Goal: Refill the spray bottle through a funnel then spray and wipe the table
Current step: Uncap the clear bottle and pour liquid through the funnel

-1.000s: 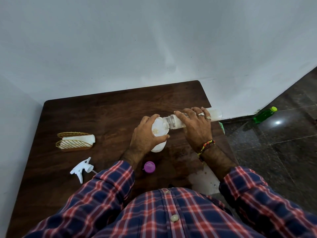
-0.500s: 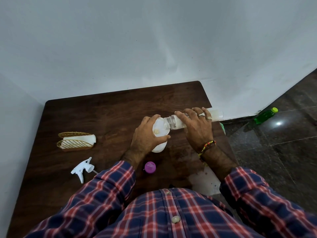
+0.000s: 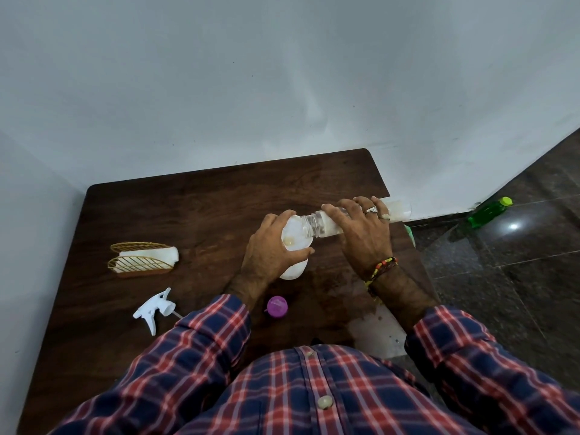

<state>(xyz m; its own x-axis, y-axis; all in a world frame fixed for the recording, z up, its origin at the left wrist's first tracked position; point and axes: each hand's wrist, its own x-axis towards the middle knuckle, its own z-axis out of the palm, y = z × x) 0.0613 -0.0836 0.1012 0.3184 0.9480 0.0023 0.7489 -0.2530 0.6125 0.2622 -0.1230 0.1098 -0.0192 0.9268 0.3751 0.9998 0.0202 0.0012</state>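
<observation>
Dark wooden table [image 3: 188,199]: refilling is underway, funnel [image 3: 293,238] gripped by left hand [image 3: 270,249], tipped bottle [image 3: 326,226] by right hand [image 3: 365,233]; the spray head [image 3: 155,309] at seven o'clock is unattached, spraying and wiping undone.

Spray bottle [image 3: 293,271] mostly hidden behind left hand [image 3: 270,249]; funnel [image 3: 293,235] maybe blurred, liquid level unclear

From where I stand, nothing can be read: no words, labels, brand marks or numbers show on anything here.
</observation>
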